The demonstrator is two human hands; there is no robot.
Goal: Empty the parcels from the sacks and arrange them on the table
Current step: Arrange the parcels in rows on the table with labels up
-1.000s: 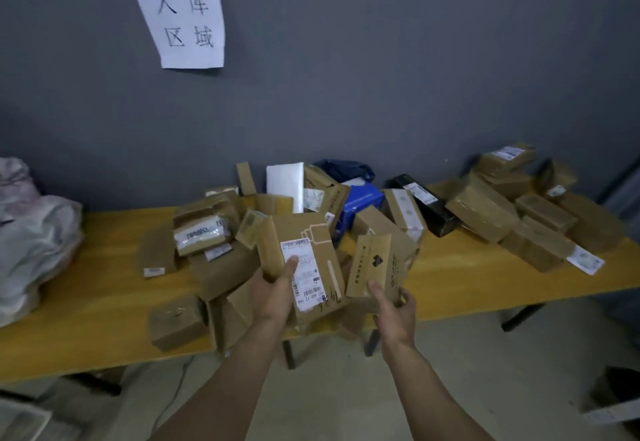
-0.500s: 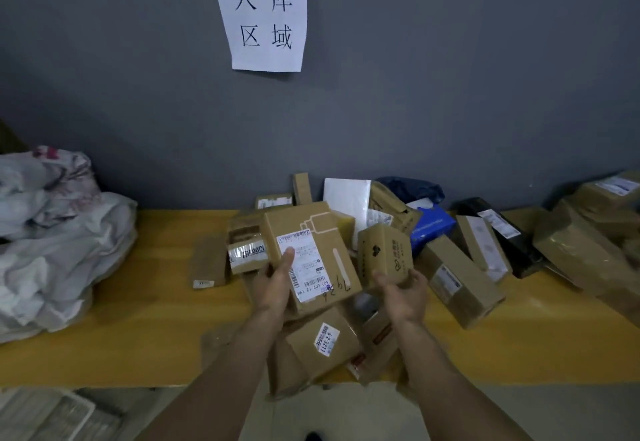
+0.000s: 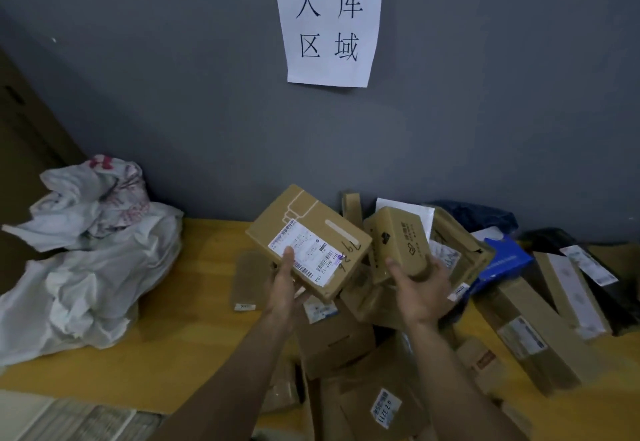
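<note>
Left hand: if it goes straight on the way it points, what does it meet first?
The left hand grips the labelled box, which leads. Past that, probably the narrow upright box by the grey wall, though depth is unclear.

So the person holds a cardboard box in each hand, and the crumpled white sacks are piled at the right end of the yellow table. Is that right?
Not quite. The head view shows the white sacks piled at the left end of the table. The rest holds: the left hand grips a labelled box, the right hand a smaller box.
</note>
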